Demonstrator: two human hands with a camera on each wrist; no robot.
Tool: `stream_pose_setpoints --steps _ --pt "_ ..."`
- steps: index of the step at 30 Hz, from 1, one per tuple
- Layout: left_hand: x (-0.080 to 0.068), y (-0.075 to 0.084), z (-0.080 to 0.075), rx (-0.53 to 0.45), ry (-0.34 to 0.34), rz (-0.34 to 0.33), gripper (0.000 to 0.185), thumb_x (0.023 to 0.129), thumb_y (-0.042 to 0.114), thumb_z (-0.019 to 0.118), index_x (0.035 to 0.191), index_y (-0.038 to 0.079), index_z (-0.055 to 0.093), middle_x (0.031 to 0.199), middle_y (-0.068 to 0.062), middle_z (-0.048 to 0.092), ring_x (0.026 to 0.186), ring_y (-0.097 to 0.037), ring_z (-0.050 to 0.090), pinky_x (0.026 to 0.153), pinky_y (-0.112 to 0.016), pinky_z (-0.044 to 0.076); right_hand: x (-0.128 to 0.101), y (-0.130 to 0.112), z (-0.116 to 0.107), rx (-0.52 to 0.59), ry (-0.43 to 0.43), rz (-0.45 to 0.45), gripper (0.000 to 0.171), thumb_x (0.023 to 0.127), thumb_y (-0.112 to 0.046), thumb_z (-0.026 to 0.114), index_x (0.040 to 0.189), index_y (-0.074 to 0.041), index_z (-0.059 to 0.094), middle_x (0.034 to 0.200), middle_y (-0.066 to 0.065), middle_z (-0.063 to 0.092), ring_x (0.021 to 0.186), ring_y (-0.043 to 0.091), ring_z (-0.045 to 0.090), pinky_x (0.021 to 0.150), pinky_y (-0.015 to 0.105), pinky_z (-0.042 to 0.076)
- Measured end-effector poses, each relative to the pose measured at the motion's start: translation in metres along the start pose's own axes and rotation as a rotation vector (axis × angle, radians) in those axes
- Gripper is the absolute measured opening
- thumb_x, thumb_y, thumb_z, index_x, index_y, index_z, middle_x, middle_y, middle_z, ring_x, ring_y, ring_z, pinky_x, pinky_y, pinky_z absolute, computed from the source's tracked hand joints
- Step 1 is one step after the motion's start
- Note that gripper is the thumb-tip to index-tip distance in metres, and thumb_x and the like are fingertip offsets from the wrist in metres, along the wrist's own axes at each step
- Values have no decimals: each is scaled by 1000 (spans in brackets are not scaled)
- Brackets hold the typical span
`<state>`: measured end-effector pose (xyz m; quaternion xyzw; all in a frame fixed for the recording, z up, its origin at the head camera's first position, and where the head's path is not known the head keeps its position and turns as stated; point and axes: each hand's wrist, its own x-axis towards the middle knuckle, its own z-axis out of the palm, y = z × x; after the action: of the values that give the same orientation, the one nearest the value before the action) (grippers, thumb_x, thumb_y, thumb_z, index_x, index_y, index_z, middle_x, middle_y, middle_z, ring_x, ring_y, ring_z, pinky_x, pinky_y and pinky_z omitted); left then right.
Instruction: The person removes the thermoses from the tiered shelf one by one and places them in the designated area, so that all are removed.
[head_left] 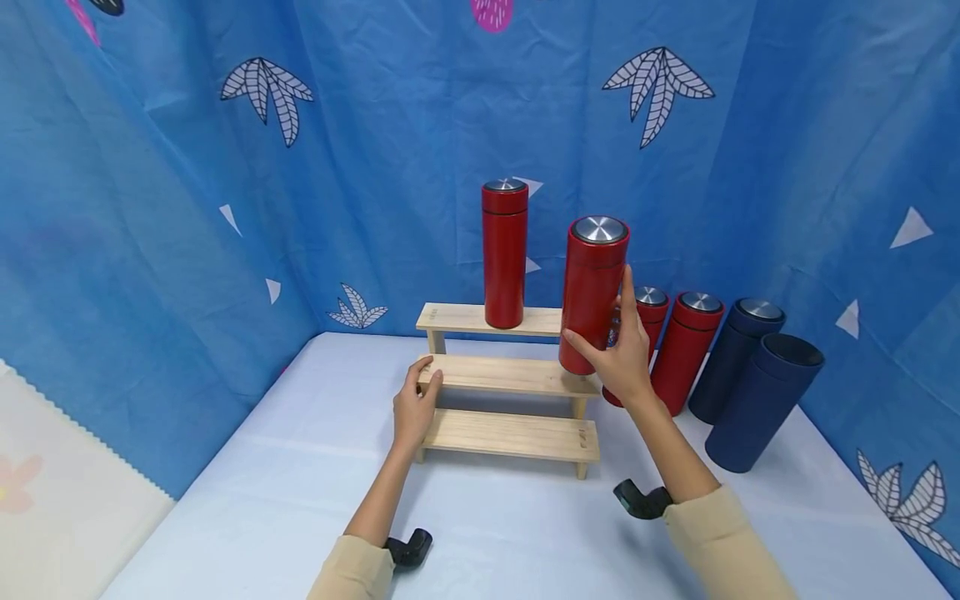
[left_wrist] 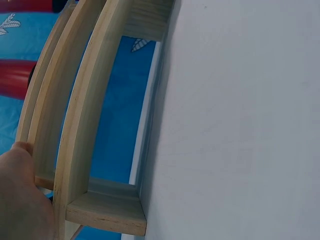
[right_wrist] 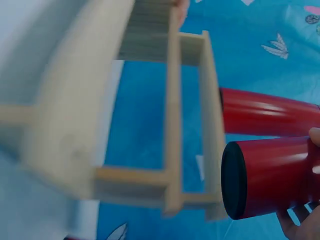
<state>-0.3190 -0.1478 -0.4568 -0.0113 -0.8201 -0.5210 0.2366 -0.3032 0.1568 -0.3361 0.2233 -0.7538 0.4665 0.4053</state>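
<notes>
Two forearms in beige sleeves reach in from the bottom edge over a pale blue-white table, enclosed at the back and sides by a blue cloth backdrop printed with white leaves.

At the table's middle stands a three-step light wooden display rack. One tall red cylindrical flask with a silver lid already stands upright on the top step, towards its left end. The middle and bottom steps are bare.

To the right of the rack, on the table, wait four more containers: two red flasks standing close together, then two dark navy cylindrical flasks leaning against the backdrop.

The right hand grasps a second red flask with a silver lid, fingers and thumb wrapped round its lower half. It hangs upright, slightly tilted, over the right end of the rack, its base about level with the middle step; the right wrist view shows its dark base clear of the wood.

The left hand steadies the rack, fingers curled over the left end of the middle step.

Judged from this, one flask is placed, a second is not yet set down, and four remain.
</notes>
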Motion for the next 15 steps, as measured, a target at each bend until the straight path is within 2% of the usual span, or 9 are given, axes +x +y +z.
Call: stream_pose_setpoints --steps 5,10,12,15 --pt "0 1 0 9 4 -3 47 90 53 48 131 29 49 126 -9 56 82 -23 54 63 -34 41 -30 -2 -28 -58 17 -11 105 66 5 79 148 -9 13 120 18 50 107 25 51 85 19 42" --pt "-1 0 1 3 1 -2 47 91 53 48 131 29 49 127 -9 55 85 -24 56 65 -35 43 -52 -10 -59 -113 46 39 104 67 12 75 147 -5 9 124 25 44 112 3 44 85 13 38" --pt "0 0 1 4 3 1 47 90 53 48 131 29 49 127 -9 55 86 -24 56 66 -35 43 -63 6 -70 -148 53 103 108 68 10 76 148 -10 7 128 22 43 113 1 43 84 12 38" --pt "0 0 1 -2 5 3 47 90 54 48 131 29 49 127 -9 55 87 -25 57 67 -37 44 -79 32 -83 -192 63 220 111 70 3 77 150 -19 3 131 17 43 116 11 45 85 14 39"
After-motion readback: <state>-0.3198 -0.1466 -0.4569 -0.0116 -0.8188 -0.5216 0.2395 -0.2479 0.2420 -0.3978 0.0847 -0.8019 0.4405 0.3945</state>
